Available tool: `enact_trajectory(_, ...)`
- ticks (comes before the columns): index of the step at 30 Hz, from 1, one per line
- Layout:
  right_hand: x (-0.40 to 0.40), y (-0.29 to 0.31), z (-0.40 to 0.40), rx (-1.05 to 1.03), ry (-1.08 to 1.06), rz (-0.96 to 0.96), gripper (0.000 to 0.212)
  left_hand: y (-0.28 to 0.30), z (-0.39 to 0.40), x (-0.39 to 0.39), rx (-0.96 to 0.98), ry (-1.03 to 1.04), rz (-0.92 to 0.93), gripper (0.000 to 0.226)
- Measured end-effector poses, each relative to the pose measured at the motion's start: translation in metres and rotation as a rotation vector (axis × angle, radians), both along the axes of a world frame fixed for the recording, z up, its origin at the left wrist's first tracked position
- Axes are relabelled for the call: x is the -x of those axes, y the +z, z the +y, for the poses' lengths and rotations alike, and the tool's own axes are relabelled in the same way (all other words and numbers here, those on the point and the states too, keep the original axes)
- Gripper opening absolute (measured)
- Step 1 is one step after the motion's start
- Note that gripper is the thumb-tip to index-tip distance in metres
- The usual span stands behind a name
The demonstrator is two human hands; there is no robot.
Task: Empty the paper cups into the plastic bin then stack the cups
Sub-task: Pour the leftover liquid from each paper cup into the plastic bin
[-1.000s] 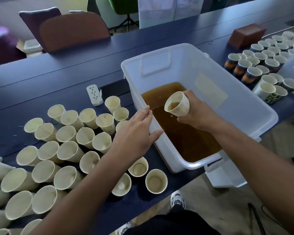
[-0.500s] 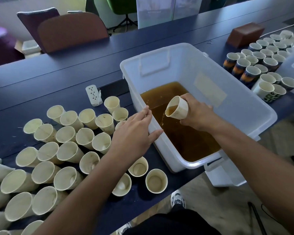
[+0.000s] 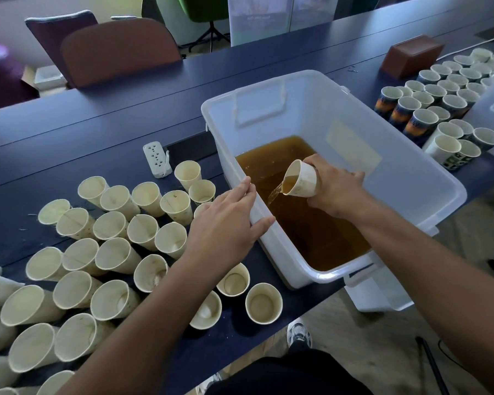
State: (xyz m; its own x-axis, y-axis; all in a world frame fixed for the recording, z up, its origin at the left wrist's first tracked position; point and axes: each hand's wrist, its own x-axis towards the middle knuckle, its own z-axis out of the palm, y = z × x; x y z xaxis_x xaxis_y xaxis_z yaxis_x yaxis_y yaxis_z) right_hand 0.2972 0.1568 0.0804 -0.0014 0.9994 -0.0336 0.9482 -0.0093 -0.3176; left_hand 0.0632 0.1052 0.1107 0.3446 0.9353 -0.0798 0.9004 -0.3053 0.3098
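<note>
The right hand (image 3: 335,191) curls its fingers round one cream paper cup (image 3: 301,179), tipped mouth-down toward the left hand, and a thin brown stream (image 3: 274,195) runs from its rim into the brown liquid (image 3: 311,229) pooled in the single translucent white plastic bin (image 3: 397,155). The cup hangs inside the bin, above the liquid, apart from the walls. The left hand (image 3: 228,223) lies open with straight fingers, fingertips and thumb resting on the bin's near rim, just across from the pouring hand. Beside and behind the left hand, on the dark blue counter (image 3: 97,132), stands a crowd of cream paper cups (image 3: 143,232), upright and packed close; roughly thirty-five show, though those at the frame's edge are cut off and some hide under the forearm, so the count is not exact. Three of them sit nearest the person, under the left forearm. One white power strip (image 3: 156,159) lies beyond the left hand, just beside the farthest cups. Beyond the right hand, past the bin, a second group of printed dark-and-orange paper cups (image 3: 428,109) stands in rows, about thirty, too tightly bunched to count surely. One brown rectangular box (image 3: 411,55) sits behind that group. Two chair backs show across the counter, one brown (image 3: 117,49) and one dark purple (image 3: 54,29).
</note>
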Motion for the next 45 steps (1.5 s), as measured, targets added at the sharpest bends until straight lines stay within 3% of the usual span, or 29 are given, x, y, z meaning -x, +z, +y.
enact_trajectory(16,0.0,-0.006,0.001,-0.213,0.038,-0.215,0.057,0.001,0.0,0.0,-0.002,-0.005,0.013,0.075)
enact_trajectory(26,0.007,-0.009,-0.001,-0.312,0.144,-0.377,0.066,0.002,0.0,0.0,-0.006,-0.003,-0.003,0.074)
enact_trajectory(45,0.012,-0.006,-0.001,-0.327,0.134,-0.405,0.066,-0.001,0.001,0.001,-0.009,-0.006,0.006,0.074)
